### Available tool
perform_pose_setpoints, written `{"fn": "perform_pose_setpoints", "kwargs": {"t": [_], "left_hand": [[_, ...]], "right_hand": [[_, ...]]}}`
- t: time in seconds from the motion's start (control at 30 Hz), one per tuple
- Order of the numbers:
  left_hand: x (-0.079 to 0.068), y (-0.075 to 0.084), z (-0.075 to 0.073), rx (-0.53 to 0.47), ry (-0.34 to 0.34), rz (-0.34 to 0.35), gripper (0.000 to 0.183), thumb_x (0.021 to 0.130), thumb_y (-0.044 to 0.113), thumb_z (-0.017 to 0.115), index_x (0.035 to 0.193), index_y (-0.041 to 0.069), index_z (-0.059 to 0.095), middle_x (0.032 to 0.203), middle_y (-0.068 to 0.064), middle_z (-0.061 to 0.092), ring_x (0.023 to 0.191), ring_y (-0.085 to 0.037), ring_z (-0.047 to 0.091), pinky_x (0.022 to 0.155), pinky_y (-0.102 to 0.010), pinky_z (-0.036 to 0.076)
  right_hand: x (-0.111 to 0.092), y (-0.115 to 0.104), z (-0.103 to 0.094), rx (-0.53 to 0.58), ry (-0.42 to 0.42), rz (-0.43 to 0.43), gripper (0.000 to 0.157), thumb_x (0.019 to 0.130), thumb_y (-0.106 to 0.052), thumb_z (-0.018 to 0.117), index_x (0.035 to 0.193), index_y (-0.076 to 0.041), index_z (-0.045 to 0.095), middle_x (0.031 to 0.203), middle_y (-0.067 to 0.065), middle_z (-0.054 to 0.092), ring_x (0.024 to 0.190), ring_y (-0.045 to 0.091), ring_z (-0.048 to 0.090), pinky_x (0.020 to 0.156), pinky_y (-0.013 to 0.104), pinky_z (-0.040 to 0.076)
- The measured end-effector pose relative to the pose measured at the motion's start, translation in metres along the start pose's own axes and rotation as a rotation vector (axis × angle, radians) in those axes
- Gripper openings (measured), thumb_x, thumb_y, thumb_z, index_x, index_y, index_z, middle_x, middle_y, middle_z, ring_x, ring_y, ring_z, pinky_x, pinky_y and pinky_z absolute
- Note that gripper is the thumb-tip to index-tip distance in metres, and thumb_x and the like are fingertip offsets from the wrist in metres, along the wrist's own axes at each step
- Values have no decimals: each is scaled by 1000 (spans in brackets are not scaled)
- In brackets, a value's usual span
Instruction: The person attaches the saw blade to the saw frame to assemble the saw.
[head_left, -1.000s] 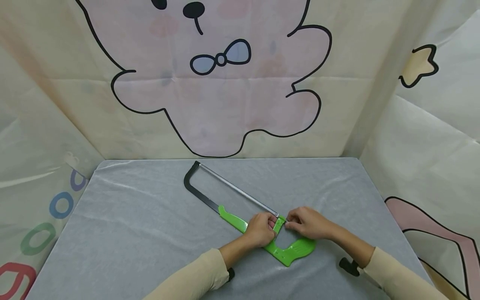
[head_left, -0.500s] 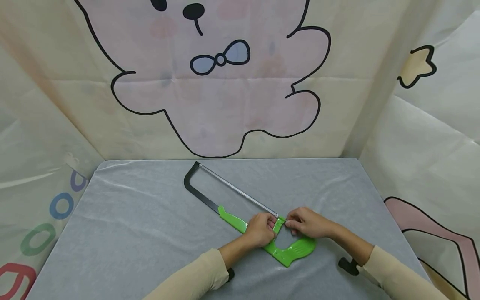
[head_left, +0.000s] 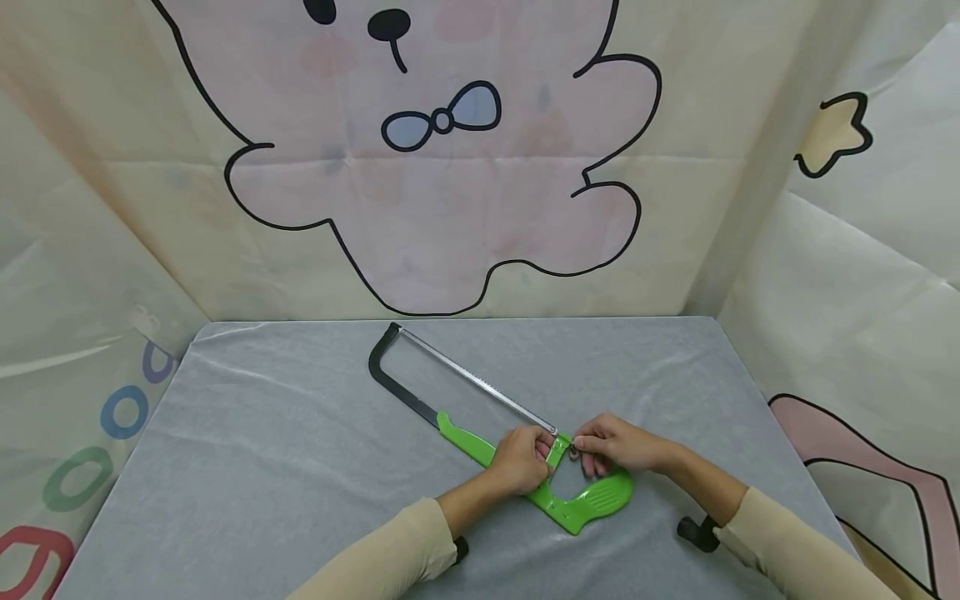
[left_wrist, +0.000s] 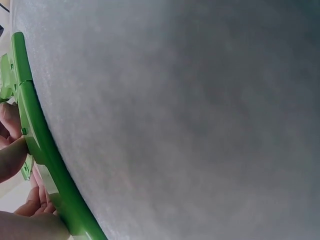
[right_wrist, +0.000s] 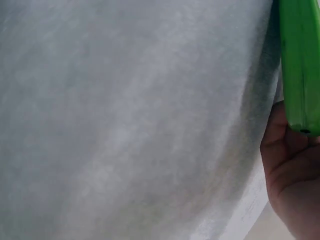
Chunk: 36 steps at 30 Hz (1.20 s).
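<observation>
A hacksaw (head_left: 592, 502) with a bright green handle and black front frame lies slantwise on the grey cloth. Its silvery blade (head_left: 480, 383) runs from the far black tip down to the green post (head_left: 557, 450). My left hand (head_left: 519, 460) grips that post and the frame beside it, fingers curled. On the other side of the post, my right hand (head_left: 617, 443) pinches the small metal wing nut (head_left: 573, 452), mostly covered by the fingertips. In the left wrist view the green frame (left_wrist: 50, 145) shows at the left edge; the handle end (right_wrist: 302, 65) fills the right wrist view's top right.
The grey cloth-covered table (head_left: 285, 450) spreads around the saw. Printed fabric walls (head_left: 450, 208) stand behind and at both sides. A dark wrist mount (head_left: 697, 533) hangs under the right forearm.
My right fingers have shifted at the wing nut, the lower ones now reaching down toward the handle and more of the nut showing. The left hand and hacksaw stay practically in place.
</observation>
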<state>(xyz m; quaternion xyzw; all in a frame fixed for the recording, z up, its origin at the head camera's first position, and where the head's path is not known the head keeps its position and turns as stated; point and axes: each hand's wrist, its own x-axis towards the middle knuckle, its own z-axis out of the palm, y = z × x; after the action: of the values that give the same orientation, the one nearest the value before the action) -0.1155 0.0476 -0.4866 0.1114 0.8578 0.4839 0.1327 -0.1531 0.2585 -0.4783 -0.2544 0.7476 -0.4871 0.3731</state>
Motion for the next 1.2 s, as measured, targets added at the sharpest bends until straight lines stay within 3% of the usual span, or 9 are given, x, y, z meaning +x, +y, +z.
{"fn": "perform_pose_setpoints", "kwargs": {"t": [0.23, 0.4, 0.6, 1.2], "left_hand": [[-3, 2, -2, -19, -6, -2, 25, 63, -10, 69, 85, 2, 64, 70, -1, 58, 59, -1, 48, 56, -17, 42], [-3, 2, -3, -37, -18, 13, 26, 63, -11, 69, 86, 0, 64, 71, -3, 59, 59, -1, 49, 56, -16, 43], [-2, 2, -3, -33, -25, 19, 26, 63, -11, 69, 87, -1, 64, 71, -3, 60, 59, 0, 49, 56, -15, 43], [0, 2, -4, -30, -42, 13, 25, 64, -10, 72, 86, -2, 64, 71, -3, 58, 61, -2, 49, 58, -16, 42]], "right_hand": [[0, 3, -1, 106, -24, 47, 36, 99, -18, 41, 94, 13, 58, 70, 25, 61, 52, 10, 52, 46, 20, 42], [1, 7, -1, 171, -44, 27, 38, 99, -18, 39, 95, 16, 56, 70, 21, 62, 53, 9, 52, 48, 19, 43], [1, 9, 0, 220, -61, -12, 40, 100, -15, 36, 95, 21, 53, 67, 8, 62, 54, 8, 51, 50, 19, 45], [1, 10, 1, 243, -103, -33, 41, 101, -14, 31, 95, 25, 45, 70, 1, 63, 57, 6, 52, 52, 18, 44]]}}
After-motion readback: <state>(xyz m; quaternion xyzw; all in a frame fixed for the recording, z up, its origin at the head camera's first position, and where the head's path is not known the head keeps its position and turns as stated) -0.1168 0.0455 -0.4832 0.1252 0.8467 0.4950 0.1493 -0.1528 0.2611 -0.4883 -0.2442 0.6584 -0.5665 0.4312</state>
